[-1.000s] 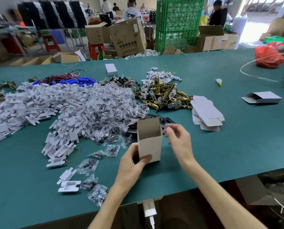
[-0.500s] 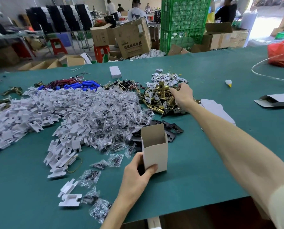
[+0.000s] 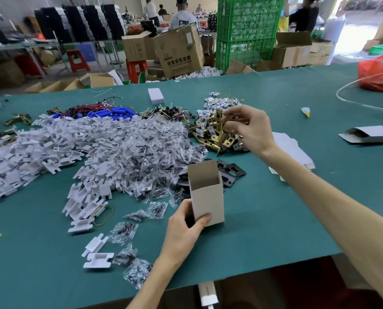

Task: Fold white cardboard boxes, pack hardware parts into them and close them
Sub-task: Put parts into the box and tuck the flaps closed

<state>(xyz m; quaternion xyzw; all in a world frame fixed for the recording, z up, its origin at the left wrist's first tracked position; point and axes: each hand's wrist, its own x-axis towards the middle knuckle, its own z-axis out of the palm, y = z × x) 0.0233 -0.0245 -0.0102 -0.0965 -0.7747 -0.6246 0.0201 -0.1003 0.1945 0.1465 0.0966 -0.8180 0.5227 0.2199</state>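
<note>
Green table (image 3: 275,230): our L hand (image 3: 181,228) grips the upright, open box (image 3: 208,197); R hand (image 3: 250,128), beyond box, pinches brass latch (image 3: 219,124). Packing step, prob.; next needs a straight drop in.

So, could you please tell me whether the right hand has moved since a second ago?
Yes. The right hand went from beside the white box, away from the person, to the brass pile, where it pinches a brass latch.
</note>
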